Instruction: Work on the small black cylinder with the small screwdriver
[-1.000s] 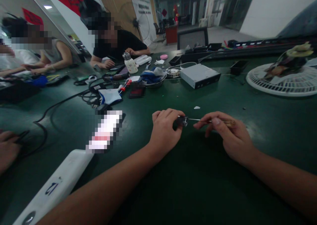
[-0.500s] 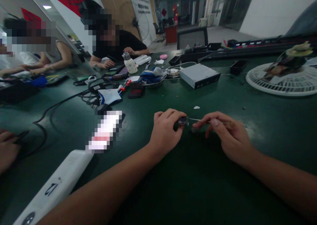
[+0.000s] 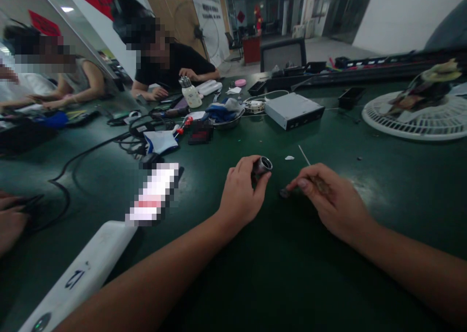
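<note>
My left hand [image 3: 242, 188] is closed around a small dark metal cylinder [image 3: 263, 166], held just over the green table. Its hollow round end faces up and to the right. In my right hand [image 3: 337, 200] is a screwdriver [image 3: 304, 155], its thin shaft pointing up and left and its brownish handle [image 3: 321, 184] mostly covered by the fingers. My right fingertips reach a small dark round piece [image 3: 284, 193] low between the hands; I cannot tell if they grip it or only touch it.
A white scrap [image 3: 289, 157] lies beyond my hands. Farther back are a disc drive [image 3: 294, 110], a metal bowl with blue cloth [image 3: 224, 115] and a white fan grille [image 3: 412, 127]. Left are a lit phone [image 3: 155, 193], a white bar-shaped device [image 3: 78, 278], cables and another person's hand [image 3: 12, 220].
The screwdriver's shaft has swung away from the metal cylinder and now points up. My left hand has turned the cylinder so its hollow end shows. My right fingers have lowered toward the round piece.
</note>
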The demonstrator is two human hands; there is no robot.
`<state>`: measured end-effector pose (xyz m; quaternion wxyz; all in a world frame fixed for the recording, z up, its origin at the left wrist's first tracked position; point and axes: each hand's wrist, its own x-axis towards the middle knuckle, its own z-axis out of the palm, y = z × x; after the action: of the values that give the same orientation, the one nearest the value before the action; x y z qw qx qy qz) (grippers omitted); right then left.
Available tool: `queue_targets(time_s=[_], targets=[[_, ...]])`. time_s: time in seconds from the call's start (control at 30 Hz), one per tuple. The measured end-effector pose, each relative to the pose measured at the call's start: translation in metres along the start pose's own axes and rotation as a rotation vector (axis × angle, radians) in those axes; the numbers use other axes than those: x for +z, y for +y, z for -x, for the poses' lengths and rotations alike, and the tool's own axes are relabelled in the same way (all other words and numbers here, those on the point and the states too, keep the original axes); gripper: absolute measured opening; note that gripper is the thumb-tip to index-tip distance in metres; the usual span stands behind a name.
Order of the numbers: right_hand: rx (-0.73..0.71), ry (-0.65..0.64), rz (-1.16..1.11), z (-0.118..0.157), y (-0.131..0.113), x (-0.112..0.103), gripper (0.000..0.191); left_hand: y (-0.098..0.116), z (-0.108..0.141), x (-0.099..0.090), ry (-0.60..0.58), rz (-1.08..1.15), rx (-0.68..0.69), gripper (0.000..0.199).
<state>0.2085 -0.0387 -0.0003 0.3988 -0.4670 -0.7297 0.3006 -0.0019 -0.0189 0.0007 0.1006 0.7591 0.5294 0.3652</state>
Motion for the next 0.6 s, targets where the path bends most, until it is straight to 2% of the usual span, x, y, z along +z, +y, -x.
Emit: queue_targets(time_s=[0.03, 0.17, 0.3, 0.4, 0.6], targets=[[-0.009, -0.039, 0.066, -0.0011, 0.0009, 0.0009, 0.004, 0.0004, 0.0000, -0.0003, -0.005, 0.013, -0.003, 0.025], [-0.043, -0.142, 0.219, -0.0047, 0.0038, 0.0040, 0.017, 0.0021, 0.0004, -0.0020, -0.049, 0.042, -0.009, 0.027], [0.009, -0.163, 0.141, -0.0048, 0.0018, 0.0040, 0.026, 0.0022, 0.0007, -0.0022, -0.070, 0.023, 0.006, 0.029], [0.044, -0.100, -0.009, -0.0032, -0.0005, 0.0034, 0.032, 0.0016, 0.0003, -0.0017, -0.080, 0.007, 0.073, 0.029], [0.015, 0.152, -0.151, 0.0001, 0.0032, 0.0043, 0.036, 0.0016, -0.0005, -0.0019, -0.200, -0.020, 0.234, 0.028]])
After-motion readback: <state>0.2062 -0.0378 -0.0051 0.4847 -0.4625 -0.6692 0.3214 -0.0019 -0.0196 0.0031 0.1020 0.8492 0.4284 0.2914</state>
